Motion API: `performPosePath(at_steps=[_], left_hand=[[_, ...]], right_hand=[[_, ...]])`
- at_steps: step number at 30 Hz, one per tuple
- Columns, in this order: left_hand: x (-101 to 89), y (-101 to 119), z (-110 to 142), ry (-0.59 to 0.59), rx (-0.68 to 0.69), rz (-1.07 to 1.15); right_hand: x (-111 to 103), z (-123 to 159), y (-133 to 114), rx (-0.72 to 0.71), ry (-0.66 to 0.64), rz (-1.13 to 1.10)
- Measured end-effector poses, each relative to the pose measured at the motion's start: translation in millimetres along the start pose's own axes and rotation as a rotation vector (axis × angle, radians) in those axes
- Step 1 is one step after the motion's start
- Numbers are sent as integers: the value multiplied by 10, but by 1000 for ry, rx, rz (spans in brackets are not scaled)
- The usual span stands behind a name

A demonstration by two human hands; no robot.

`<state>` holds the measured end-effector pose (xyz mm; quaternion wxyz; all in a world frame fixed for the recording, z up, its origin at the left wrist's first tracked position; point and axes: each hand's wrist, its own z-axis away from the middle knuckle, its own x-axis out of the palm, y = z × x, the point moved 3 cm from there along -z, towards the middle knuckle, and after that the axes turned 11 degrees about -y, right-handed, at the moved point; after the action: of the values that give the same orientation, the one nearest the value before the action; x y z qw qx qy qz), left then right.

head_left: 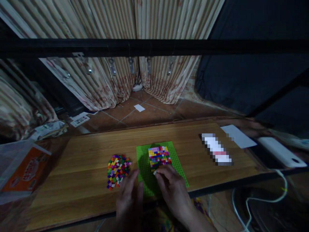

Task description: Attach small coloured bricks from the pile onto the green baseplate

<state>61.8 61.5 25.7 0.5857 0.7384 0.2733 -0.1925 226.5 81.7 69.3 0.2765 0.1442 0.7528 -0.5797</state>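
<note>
A green board point(177, 166) lies on the wooden tabletop point(84, 153), and the clock directions below are read from its middle. On its studs, toward twelve o'clock, sits a packed patch of colored bricks point(159, 155) in pink, yellow, red, blue, white and purple, with bare green showing around it on the sides that can be seen.

The right hand point(172, 188) comes in from five o'clock and reaches over the board. Its grip is closed, thumb and forefinger clamped on a small white brick point(154, 172) at the near edge of the patch; whether that brick touches the board cannot be told. The left hand point(128, 193) comes in from about eight o'clock, slightly blurred, its grip apart, with a gap between thumb and fingers. It is just beside the loose pile of bricks point(118, 170), which lies on the tabletop at nine o'clock in many mixed colors.

At two to three o'clock, well apart from the board, is a blocked-out object point(217, 149) whose details are hidden. Beyond it are a white sheet point(238, 137) and a white slab point(281, 151). An orange package point(26, 169) stands far out at nine o'clock. At twelve o'clock, past the tabletop, striped curtains point(108, 25) hang above a tiled floor point(123, 114).
</note>
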Motion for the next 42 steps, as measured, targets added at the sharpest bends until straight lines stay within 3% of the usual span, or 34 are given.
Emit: performPosePath(at_steps=[5, 8, 14, 25, 35, 38, 42], left_hand=[[202, 280, 7, -288, -384, 637], [237, 368, 47, -355, -565, 883], [265, 381, 104, -439, -701, 1147], [224, 364, 56, -513, -548, 871], [235, 376, 56, -531, -459, 753], [204, 368, 29, -477, -484, 723], [173, 304, -45, -387, -484, 700]], right_hand=[[-93, 81, -84, 11, -76, -87], [-80, 145, -96, -13, -104, -119], [-40, 209, -54, -45, -154, -152], [-98, 220, -34, 38, -209, -359], [-71, 242, 56, 88, -254, -343], [-204, 192, 161, 113, -163, -306], [-491, -78, 460, 120, 66, -229]])
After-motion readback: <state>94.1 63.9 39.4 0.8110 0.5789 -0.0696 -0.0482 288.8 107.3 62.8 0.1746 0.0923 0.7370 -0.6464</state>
